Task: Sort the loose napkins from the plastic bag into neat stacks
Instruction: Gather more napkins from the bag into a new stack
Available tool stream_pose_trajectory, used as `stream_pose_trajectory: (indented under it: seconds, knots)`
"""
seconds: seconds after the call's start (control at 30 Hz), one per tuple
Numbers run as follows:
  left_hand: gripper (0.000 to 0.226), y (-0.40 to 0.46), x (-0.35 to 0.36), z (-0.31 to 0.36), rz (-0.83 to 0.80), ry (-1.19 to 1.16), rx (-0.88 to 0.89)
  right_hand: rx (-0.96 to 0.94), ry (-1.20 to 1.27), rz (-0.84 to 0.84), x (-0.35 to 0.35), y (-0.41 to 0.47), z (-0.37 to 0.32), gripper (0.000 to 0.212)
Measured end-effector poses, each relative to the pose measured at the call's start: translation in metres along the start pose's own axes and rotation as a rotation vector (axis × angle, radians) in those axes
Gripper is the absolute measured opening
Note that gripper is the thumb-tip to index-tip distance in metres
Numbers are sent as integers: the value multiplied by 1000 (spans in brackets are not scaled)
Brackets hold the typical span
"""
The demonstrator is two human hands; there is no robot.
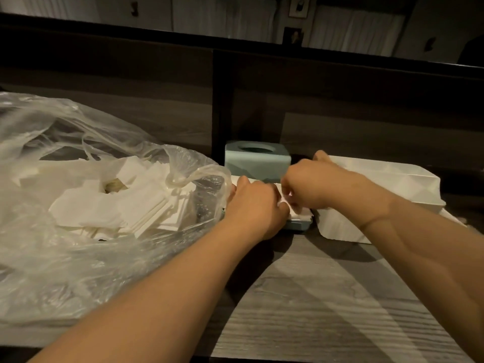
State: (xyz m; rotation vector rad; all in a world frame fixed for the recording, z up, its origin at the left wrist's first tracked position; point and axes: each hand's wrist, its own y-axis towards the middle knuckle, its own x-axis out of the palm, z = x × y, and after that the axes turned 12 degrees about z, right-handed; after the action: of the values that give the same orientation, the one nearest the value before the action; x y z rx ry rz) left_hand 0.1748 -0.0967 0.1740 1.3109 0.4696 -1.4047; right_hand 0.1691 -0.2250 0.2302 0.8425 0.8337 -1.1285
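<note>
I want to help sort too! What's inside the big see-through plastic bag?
Lots of loose white napkins fill the plastic bag. A brownish bit peeks between them; whatever lies beneath the pile is covered.

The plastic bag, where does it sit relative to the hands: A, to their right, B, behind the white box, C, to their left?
C: the plastic bag, full of loose napkins, lies left of both the left hand and the right hand.

Dim wood-grain counter [301, 297], dark panelled wall [366, 100]
</note>
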Motion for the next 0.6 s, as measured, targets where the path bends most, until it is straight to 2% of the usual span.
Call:
stream_pose_trajectory:
  seconds: [0.13, 0.23, 0.3, 0.43, 0.5, 0.6]
  knots:
    - [33, -2, -6, 3, 67, 4, 38, 24, -88, 6, -5, -5, -8, 5]
    - [26, -4, -19, 3, 188, -231, 46, 122, -26, 139, -15, -7, -13, 8]
    - [21, -6, -37, 1, 223, -483, -44, 262, 269, 303, -21, -8, -19, 12]
    - [18, -12, -85, -9, 247, -804, -197, 509, 1142, 700, -36, -18, -49, 16]
    - [11, -17, -108, -22, 286, -832, -184, 567, 1341, 825, -44, -19, -70, 15]
    - [10, -27, -133, -59, 374, -759, -147, 609, 1545, 911, -60, -9, -101, 16]
